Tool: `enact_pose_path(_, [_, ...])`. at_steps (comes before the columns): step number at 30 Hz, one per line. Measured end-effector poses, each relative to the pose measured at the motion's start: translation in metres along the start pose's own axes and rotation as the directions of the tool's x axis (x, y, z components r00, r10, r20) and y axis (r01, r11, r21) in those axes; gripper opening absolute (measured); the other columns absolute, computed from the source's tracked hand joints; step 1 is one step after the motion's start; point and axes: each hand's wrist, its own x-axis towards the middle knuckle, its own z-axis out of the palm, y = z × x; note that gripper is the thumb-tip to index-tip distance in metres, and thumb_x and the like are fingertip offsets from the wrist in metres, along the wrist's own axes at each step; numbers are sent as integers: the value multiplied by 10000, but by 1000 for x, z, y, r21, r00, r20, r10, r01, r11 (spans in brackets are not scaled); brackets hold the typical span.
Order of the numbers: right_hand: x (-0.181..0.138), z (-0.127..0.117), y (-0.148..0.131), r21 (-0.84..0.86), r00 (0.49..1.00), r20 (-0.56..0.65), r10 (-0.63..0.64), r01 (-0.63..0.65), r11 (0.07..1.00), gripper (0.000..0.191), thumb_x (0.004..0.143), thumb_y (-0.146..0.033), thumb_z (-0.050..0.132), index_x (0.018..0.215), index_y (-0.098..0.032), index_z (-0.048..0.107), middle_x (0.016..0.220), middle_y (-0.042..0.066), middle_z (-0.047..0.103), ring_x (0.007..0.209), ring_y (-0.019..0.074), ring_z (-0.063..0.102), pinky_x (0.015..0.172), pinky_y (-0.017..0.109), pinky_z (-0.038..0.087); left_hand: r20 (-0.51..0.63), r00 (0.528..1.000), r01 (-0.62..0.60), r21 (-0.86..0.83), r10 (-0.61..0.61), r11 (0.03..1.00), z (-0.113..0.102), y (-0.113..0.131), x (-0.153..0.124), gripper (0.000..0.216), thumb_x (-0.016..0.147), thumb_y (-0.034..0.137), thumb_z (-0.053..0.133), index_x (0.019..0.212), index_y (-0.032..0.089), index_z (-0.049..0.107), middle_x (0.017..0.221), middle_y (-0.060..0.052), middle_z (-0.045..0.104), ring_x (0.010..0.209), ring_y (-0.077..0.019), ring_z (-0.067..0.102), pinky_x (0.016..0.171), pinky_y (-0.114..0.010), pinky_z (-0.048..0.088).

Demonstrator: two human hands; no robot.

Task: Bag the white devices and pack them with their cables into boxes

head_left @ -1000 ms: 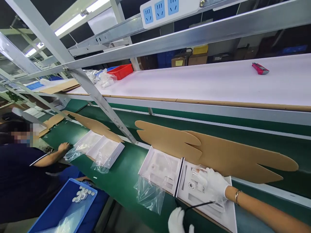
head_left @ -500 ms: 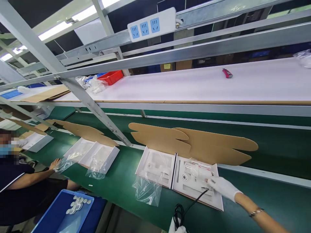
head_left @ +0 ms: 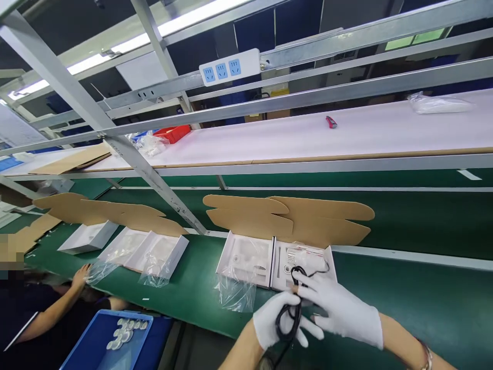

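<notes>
Left hand: your white-gloved left hand (head_left: 275, 322) has its fingers curled round a coiled thin black rubbery cable (head_left: 288, 313), low in the view at the near edge of the green belt.
Right hand: your white-gloved right hand (head_left: 341, 311) lies flat with fingers spread wide, resting on the cable loop and the near edge of the tray; it grips nothing that you can see.
Cable: one, glossy and round in section; its far end loops up over the tray.
Tray: one white moulded tray (head_left: 308, 259) with recessed pockets, matte and rigid, sitting beside a second white moulded tray (head_left: 246, 257); two in this pair.
Bag: one clear crinkled plastic bag (head_left: 234, 293) hangs off the left tray.
Cardboard: flat brown corrugated cardboard flaps (head_left: 288, 218), behind both trays.
Belt: smooth green conveyor belt (head_left: 404, 288), carrying everything.
Writing: small red print on the right tray, too small to read.
Co-worker: another person's bare hand (head_left: 80, 276) touches a clear bag further left.
</notes>
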Motion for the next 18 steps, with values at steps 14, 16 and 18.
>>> enact_pose_path(14, [15, 71, 37, 962, 554, 188, 811, -272, -37, 678, 738, -854, 543, 970, -224, 641, 852, 108, 762, 756, 277, 744, 733, 409, 621, 12, 898, 33, 995, 439, -93, -24, 150, 112, 348, 1038, 316, 504, 1271, 270, 758, 1361, 8, 731, 1284, -187, 646, 1178, -320, 467])
enact_pose_path(16, [64, 110, 37, 981, 548, 134, 825, -192, -32, 776, 775, -897, 438, 1066, -208, 645, 1027, 142, 768, 939, 283, 758, 884, 443, 626, 3, 922, 65, 985, 387, -162, -36, 118, 165, 357, 1048, 288, 501, 1310, 270, 743, 1397, -5, 713, 1300, -198, 642, 1200, -349, 460])
enact_pose_path(18, [88, 140, 41, 988, 566, 85, 820, -153, 3, 728, 820, -848, 493, 1129, -212, 663, 1037, 131, 772, 928, 270, 750, 891, 480, 629, -6, 950, 84, 968, 312, -236, -50, 72, 203, 377, 1031, 316, 556, 1362, 227, 715, 1490, -53, 649, 1344, -257, 623, 1228, -430, 453])
